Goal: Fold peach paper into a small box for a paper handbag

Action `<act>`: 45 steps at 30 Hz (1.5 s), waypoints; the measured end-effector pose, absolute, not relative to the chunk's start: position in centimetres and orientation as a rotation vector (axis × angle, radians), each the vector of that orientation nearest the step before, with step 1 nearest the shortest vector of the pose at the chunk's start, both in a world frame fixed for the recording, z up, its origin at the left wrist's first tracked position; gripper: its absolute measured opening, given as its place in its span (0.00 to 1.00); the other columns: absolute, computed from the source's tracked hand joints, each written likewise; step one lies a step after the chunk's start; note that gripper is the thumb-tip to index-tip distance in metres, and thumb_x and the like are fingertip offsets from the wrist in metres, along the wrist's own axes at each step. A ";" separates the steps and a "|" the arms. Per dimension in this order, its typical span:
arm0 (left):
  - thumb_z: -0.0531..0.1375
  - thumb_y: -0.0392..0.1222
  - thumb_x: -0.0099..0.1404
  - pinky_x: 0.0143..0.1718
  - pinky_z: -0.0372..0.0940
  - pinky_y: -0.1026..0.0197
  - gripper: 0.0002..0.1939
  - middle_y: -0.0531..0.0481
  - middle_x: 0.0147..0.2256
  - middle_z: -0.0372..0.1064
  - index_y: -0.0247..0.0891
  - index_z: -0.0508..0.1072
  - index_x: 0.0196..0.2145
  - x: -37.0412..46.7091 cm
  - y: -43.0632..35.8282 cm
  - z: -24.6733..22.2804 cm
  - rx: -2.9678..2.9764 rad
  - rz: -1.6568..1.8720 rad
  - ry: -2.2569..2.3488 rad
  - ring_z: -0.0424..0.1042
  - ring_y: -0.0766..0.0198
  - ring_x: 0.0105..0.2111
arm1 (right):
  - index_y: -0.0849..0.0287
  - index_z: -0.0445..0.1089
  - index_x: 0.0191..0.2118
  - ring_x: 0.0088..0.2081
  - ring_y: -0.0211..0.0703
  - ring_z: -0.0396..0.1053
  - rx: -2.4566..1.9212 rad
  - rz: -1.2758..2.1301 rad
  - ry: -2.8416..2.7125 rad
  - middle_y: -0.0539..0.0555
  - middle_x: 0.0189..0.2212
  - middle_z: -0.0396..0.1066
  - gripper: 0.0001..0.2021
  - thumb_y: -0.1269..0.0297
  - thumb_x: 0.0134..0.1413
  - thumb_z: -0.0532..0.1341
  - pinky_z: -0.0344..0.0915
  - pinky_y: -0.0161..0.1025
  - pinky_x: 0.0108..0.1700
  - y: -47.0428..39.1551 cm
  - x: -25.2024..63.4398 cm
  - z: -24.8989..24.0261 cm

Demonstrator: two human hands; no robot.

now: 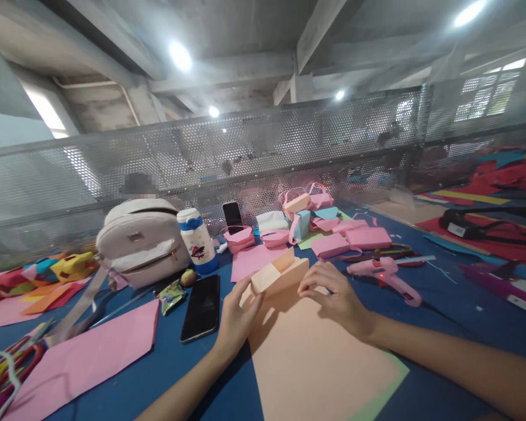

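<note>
A small folded peach paper box stands tilted over the far end of a peach paper sheet. An upright flap sticks up from its top. My left hand grips the box's left end, thumb in front and fingers behind. Beside the box's right end, my right hand is closed, its fingertips drawn together. Whether anything small is between them is hidden. Green paper peeks out under the peach sheet's right edge.
A pink glue gun lies right of my right hand. Left are a black phone, a bottle, a backpack and pink paper. Several pink paper bags sit behind, before a perforated metal screen.
</note>
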State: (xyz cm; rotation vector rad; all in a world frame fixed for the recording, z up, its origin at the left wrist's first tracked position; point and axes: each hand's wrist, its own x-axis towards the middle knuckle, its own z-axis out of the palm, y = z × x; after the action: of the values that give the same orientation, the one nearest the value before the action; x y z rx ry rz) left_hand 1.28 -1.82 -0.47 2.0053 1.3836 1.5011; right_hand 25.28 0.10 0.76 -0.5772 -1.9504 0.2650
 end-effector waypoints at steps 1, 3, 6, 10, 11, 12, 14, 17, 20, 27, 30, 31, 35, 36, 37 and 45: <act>0.62 0.46 0.63 0.48 0.67 0.55 0.17 0.43 0.45 0.77 0.36 0.75 0.48 1.3 -1.8 -0.5 2.000 1.497 1.387 0.75 0.50 0.46 | 0.55 0.71 0.31 0.34 0.43 0.67 -0.579 0.268 -1.952 0.50 0.29 0.72 0.14 0.55 0.65 0.58 0.57 0.43 0.44 0.1 25.3 0.7; 0.61 0.46 0.63 0.48 0.67 0.56 0.17 0.43 0.45 0.77 0.36 0.75 0.48 1.3 -1.8 -0.5 1.992 1.488 1.397 0.75 0.51 0.46 | 0.55 0.70 0.31 0.34 0.43 0.66 -0.574 0.274 -1.953 0.50 0.29 0.72 0.13 0.56 0.65 0.58 0.57 0.43 0.43 0.2 25.2 0.5; 0.61 0.46 0.63 0.48 0.67 0.56 0.18 0.42 0.46 0.76 0.36 0.75 0.49 1.4 -1.8 -0.5 1.995 1.476 1.398 0.74 0.51 0.47 | 0.55 0.70 0.33 0.35 0.44 0.66 -0.572 0.298 -1.960 0.51 0.30 0.71 0.11 0.58 0.66 0.58 0.57 0.43 0.43 0.2 25.2 0.4; 0.61 0.45 0.63 0.49 0.66 0.55 0.18 0.42 0.47 0.76 0.36 0.75 0.49 1.4 -1.8 -0.5 2.002 1.489 1.395 0.74 0.50 0.48 | 0.55 0.69 0.34 0.35 0.44 0.66 -0.569 0.316 -1.969 0.51 0.30 0.70 0.10 0.60 0.67 0.57 0.58 0.42 0.43 0.1 25.0 0.6; 0.61 0.45 0.63 0.49 0.66 0.55 0.18 0.42 0.47 0.76 0.36 0.75 0.49 1.4 -1.8 -0.5 2.003 1.489 1.395 0.74 0.50 0.48 | 0.55 0.69 0.33 0.35 0.44 0.66 -0.571 0.316 -1.967 0.51 0.30 0.70 0.10 0.60 0.67 0.57 0.58 0.42 0.43 0.1 25.0 0.6; 0.61 0.44 0.63 0.49 0.66 0.55 0.18 0.42 0.47 0.76 0.36 0.75 0.49 1.4 -1.8 -0.5 2.005 1.486 1.395 0.74 0.51 0.48 | 0.55 0.68 0.33 0.35 0.44 0.66 -0.575 0.316 -1.964 0.51 0.30 0.70 0.10 0.60 0.67 0.57 0.58 0.42 0.42 0.0 24.9 0.7; 0.61 0.44 0.63 0.49 0.66 0.56 0.18 0.42 0.47 0.76 0.35 0.74 0.49 1.3 -1.8 -0.6 2.014 1.478 1.390 0.74 0.51 0.48 | 0.56 0.67 0.33 0.35 0.44 0.66 -0.576 0.322 -1.958 0.51 0.30 0.69 0.11 0.59 0.67 0.57 0.58 0.42 0.42 0.0 24.9 0.8; 0.60 0.44 0.63 0.48 0.67 0.56 0.18 0.42 0.47 0.76 0.35 0.74 0.50 1.3 -1.7 -0.7 2.030 1.478 1.389 0.74 0.51 0.47 | 0.56 0.66 0.33 0.35 0.44 0.65 -0.570 0.331 -1.956 0.51 0.29 0.68 0.11 0.59 0.67 0.56 0.59 0.41 0.41 0.1 24.8 0.7; 0.60 0.44 0.63 0.48 0.67 0.56 0.18 0.41 0.47 0.76 0.34 0.74 0.49 1.3 -1.7 -0.7 2.041 1.469 1.398 0.74 0.51 0.47 | 0.56 0.66 0.33 0.36 0.44 0.65 -0.574 0.341 -1.955 0.51 0.30 0.68 0.09 0.62 0.67 0.57 0.59 0.40 0.40 0.0 24.8 0.6; 0.60 0.44 0.64 0.49 0.67 0.56 0.19 0.41 0.48 0.75 0.35 0.74 0.50 1.3 -1.7 -0.7 2.032 1.471 1.395 0.74 0.51 0.48 | 0.56 0.65 0.33 0.36 0.44 0.65 -0.607 0.357 -1.963 0.50 0.30 0.67 0.07 0.68 0.66 0.57 0.59 0.40 0.42 -0.4 24.7 1.1; 0.60 0.43 0.64 0.50 0.66 0.55 0.18 0.41 0.48 0.75 0.35 0.74 0.50 1.3 -1.6 -0.8 2.031 1.469 1.398 0.74 0.51 0.49 | 0.56 0.65 0.34 0.36 0.44 0.64 -0.591 0.353 -1.968 0.50 0.30 0.67 0.06 0.70 0.64 0.58 0.58 0.40 0.43 -0.3 24.7 1.0; 0.60 0.43 0.63 0.50 0.66 0.55 0.18 0.41 0.48 0.75 0.35 0.74 0.50 1.3 -1.6 -0.9 2.033 1.469 1.398 0.73 0.51 0.49 | 0.56 0.65 0.34 0.36 0.44 0.64 -0.589 0.356 -1.969 0.50 0.30 0.67 0.06 0.70 0.64 0.58 0.58 0.40 0.43 -0.3 24.7 0.9; 0.60 0.43 0.64 0.51 0.65 0.55 0.19 0.41 0.49 0.75 0.35 0.73 0.51 1.2 -1.6 -0.9 2.044 1.452 1.386 0.73 0.51 0.50 | 0.56 0.64 0.33 0.36 0.43 0.64 -0.583 0.371 -1.964 0.49 0.30 0.66 0.07 0.73 0.62 0.59 0.57 0.40 0.42 -0.2 24.7 0.8; 0.59 0.43 0.64 0.51 0.65 0.55 0.19 0.42 0.50 0.75 0.35 0.73 0.51 1.2 -1.6 -0.9 2.046 1.446 1.385 0.73 0.51 0.50 | 0.56 0.64 0.32 0.36 0.43 0.64 -0.582 0.372 -1.962 0.49 0.30 0.66 0.07 0.73 0.61 0.60 0.57 0.40 0.42 -0.2 24.7 0.8; 0.59 0.43 0.64 0.51 0.65 0.55 0.19 0.42 0.50 0.74 0.35 0.73 0.51 1.2 -1.6 -0.9 2.046 1.442 1.385 0.73 0.51 0.50 | 0.56 0.64 0.32 0.36 0.43 0.63 -0.582 0.372 -1.960 0.49 0.30 0.66 0.07 0.73 0.61 0.60 0.57 0.40 0.42 -0.2 24.7 0.8; 0.59 0.43 0.64 0.51 0.65 0.55 0.19 0.41 0.49 0.75 0.35 0.74 0.51 1.2 -1.7 -0.7 2.051 1.431 1.399 0.73 0.51 0.49 | 0.56 0.61 0.33 0.36 0.44 0.63 -0.604 0.375 -1.973 0.50 0.31 0.65 0.06 0.71 0.62 0.58 0.58 0.39 0.40 -0.2 24.7 0.7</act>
State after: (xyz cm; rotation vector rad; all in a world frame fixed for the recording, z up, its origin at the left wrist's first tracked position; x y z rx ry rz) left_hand 1.19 -1.70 -0.73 2.0508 1.3990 1.4307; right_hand 24.74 -0.17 0.71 -0.6039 -1.9730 0.3753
